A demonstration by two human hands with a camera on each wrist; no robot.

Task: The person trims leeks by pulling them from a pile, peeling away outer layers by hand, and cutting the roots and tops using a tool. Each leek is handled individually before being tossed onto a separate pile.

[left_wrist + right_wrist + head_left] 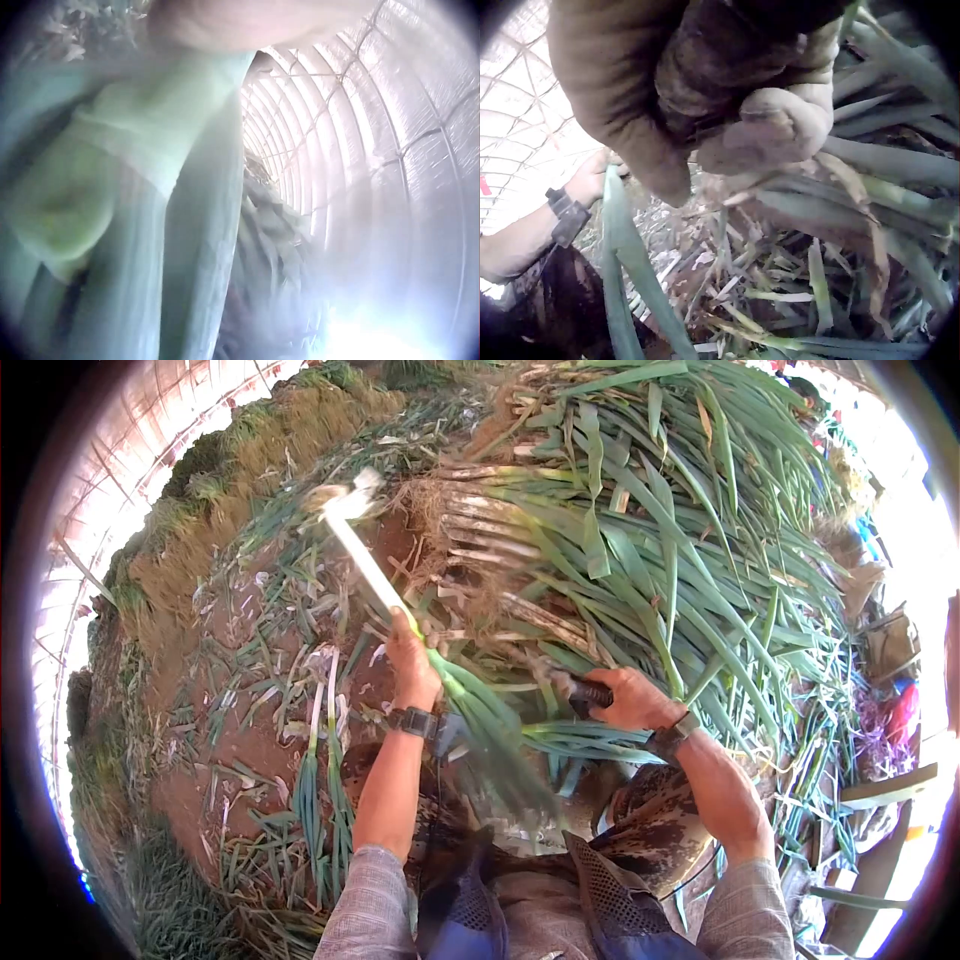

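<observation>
My left hand [412, 665] grips a leek [362, 563] around its shank, the white root end pointing up and away and blurred at the tip. Its green leaves trail back toward my lap; in the left wrist view the leaves [199, 232] fill the left side. My right hand [636, 698] holds a dark-handled tool [588, 693] whose far end is blurred, so I cannot tell its kind. Fingers [787, 124] curl around the dark handle [705, 67] in the right wrist view. Beyond the right hand lies a large pile of leeks [640, 550], roots toward the left.
Two trimmed leeks [318, 730] lie left of my left forearm. Leaf scraps [265, 630] litter the brown ground. Stacked leeks with brown roots [230, 490] line the far left. A wooden board [888, 788] and a red item [903, 715] are at the right.
</observation>
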